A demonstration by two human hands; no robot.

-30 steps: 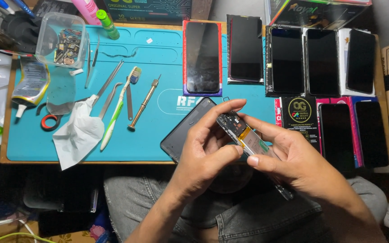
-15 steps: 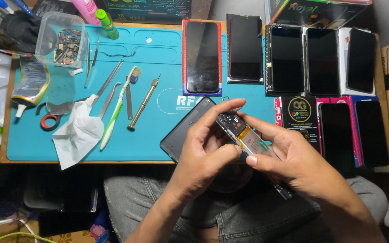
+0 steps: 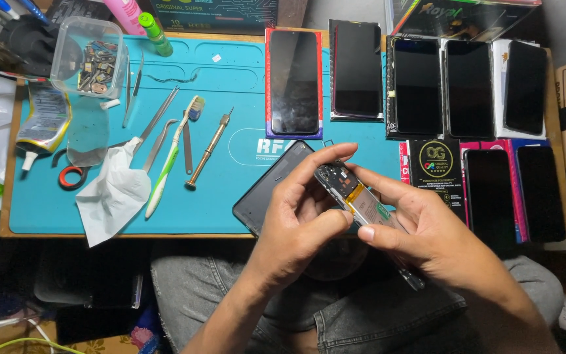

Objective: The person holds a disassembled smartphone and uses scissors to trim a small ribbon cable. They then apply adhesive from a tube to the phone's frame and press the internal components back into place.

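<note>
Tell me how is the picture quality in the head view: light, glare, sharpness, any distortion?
Head view: even light from above, with the teal mat sharp. The dark screens in the row of phones show only faint reflections, no strong glare. Left hand and right hand on the opened phone look sharp, without motion blur. The lower corners are dark and shadowed; edges bend slightly from the wide lens.

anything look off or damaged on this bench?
Mainly the opened phone held in the left hand and right hand: its back is off, board and battery bare. A dark panel overhangs the blue mat's front edge. A crumpled tissue lies among the tools. Nothing spilled.
</note>
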